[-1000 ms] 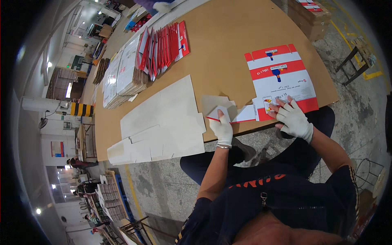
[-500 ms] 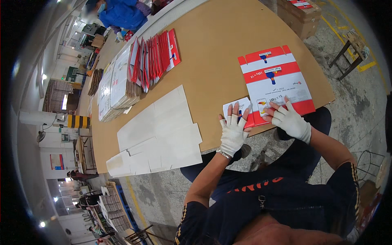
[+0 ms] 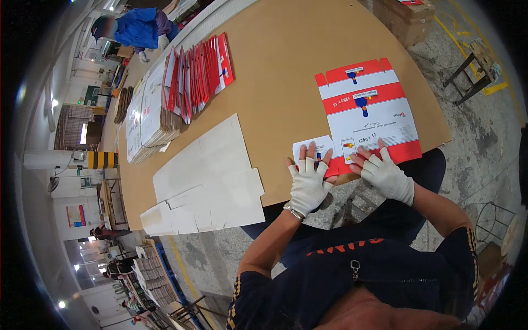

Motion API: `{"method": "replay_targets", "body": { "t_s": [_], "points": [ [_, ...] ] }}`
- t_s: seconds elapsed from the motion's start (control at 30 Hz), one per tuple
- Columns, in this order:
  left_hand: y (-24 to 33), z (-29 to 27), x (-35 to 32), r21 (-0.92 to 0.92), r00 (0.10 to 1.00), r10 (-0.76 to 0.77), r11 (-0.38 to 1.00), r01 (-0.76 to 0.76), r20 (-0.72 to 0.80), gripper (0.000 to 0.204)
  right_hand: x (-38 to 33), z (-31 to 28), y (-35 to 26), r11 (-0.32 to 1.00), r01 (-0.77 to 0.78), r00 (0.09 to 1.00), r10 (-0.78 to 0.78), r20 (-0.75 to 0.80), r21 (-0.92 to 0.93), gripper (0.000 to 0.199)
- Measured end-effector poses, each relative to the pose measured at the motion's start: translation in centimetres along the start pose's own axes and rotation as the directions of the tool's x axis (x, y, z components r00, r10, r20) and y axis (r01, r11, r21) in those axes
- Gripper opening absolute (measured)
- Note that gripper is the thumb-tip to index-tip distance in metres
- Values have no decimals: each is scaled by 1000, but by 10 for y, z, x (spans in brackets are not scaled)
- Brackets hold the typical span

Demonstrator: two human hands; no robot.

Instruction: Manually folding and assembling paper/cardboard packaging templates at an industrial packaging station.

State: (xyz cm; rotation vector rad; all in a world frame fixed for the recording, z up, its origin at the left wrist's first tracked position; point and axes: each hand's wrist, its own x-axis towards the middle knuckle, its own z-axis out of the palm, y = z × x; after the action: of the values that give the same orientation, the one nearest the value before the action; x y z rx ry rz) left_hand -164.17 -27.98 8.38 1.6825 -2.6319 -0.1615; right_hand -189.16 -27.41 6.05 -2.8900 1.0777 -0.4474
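A flat red-and-white carton blank (image 3: pixel 379 122) lies on the brown tabletop at its near right edge. My left hand (image 3: pixel 309 184), in a white fingerless glove, rests with spread fingers on the small white-and-red side flap (image 3: pixel 302 147) of this blank. Gloved the same way, my right hand (image 3: pixel 386 173) lies flat with fingers apart on the blank's lower red border. To the left of my hands a plain white cardboard blank (image 3: pixel 220 190) with slits lies flat, its near end jutting past the table edge.
Folded red-and-white cartons (image 3: pixel 201 74) stand in a leaning row at the far left, beside a strapped stack of flat cartons (image 3: pixel 144 118). A co-worker in blue (image 3: pixel 136 28) stands beyond. On the floor at right are a brown box (image 3: pixel 406 23) and a stool (image 3: pixel 477 71).
The whole view has shifted slightly, so the table's contents sit a little further left. My hands stay on the carton blank. The co-worker has moved left in view and shows more fully.
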Motion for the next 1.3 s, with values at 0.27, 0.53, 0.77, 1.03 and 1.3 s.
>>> {"method": "replay_targets", "body": {
  "t_s": [0.27, 0.53, 0.77, 1.03, 1.3],
  "points": [
    [-1, 10, 15, -214, 998, -45, 976, 37, -32, 68, 1, -5, 3, 994, -59, 996, 52, 66, 96, 50],
    [-28, 24, 83, -281, 921, -162, 958, 60, -355, 40, 11, -15, -8, 943, -90, 983, 135, -121, 322, 45],
    [24, 21, -14, -924, 1000, 15, 381, 2, 9, 57, -47, -7, -93, -425, -393, 485, 658, 576, 816, 57],
    [-78, -15, -119, -254, 857, -484, 864, 435, -176, 85, 68, -44, 74, 114, -530, 634, 711, 303, 840, 22],
    [-92, 20, -161, -104, 840, -532, 846, 523, -109, 74, 338, 60, 195, 560, -294, 907, 419, 41, 774, 28]
  ]
}}
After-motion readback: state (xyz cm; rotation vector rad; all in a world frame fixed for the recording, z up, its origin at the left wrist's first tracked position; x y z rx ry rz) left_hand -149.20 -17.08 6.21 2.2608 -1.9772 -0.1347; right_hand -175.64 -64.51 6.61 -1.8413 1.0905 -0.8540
